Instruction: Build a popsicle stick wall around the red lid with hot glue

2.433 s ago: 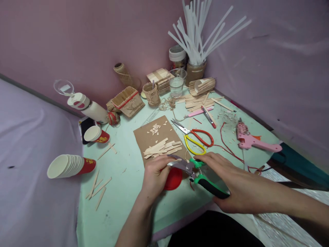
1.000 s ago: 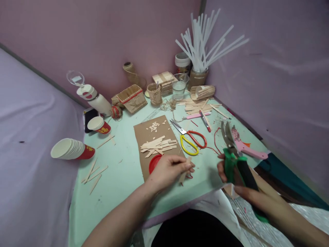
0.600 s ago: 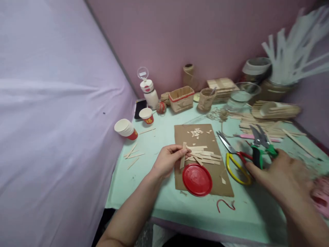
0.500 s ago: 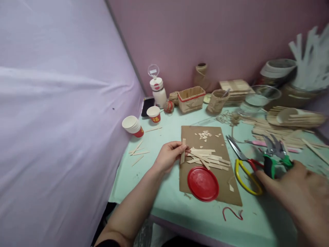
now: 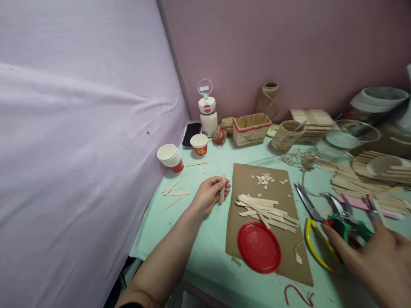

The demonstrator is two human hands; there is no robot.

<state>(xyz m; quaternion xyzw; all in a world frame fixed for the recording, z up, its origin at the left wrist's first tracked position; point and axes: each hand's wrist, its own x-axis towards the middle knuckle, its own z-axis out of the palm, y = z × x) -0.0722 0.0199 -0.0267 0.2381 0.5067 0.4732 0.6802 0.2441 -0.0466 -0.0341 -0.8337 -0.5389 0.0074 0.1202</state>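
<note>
My left hand (image 5: 212,194) pinches a short flat wooden strip (image 5: 222,189) upright between thumb and fingers, just left of the brown cardboard (image 5: 236,231). Cut wooden strips (image 5: 266,211) lie in a loose pile on the cardboard, with small chips (image 5: 265,179) behind them. A red round lid (image 5: 259,247) rests at its front. At right, my right hand (image 5: 379,256) is spread low over the tools, thumb and fingers apart. Beneath and beside it lie yellow-handled scissors (image 5: 316,241) and green-handled pruning shears (image 5: 345,216). A slim metal tool (image 5: 372,209) touches or adjoins its fingertips; contact is unclear.
Paper cups (image 5: 170,157), a white bottle (image 5: 208,122), a wooden box (image 5: 252,130) and a small woven-looking cup (image 5: 285,137) line the back. A clear bowl (image 5: 345,139) and wooden sticks (image 5: 362,184) stand right. Red cord (image 5: 298,295) lies in front.
My left hand has drawn the strip leftward off the cardboard. The pruning shears sit lower and closer to the scissors, and my right hand has come away from their handles. The view has shifted.
</note>
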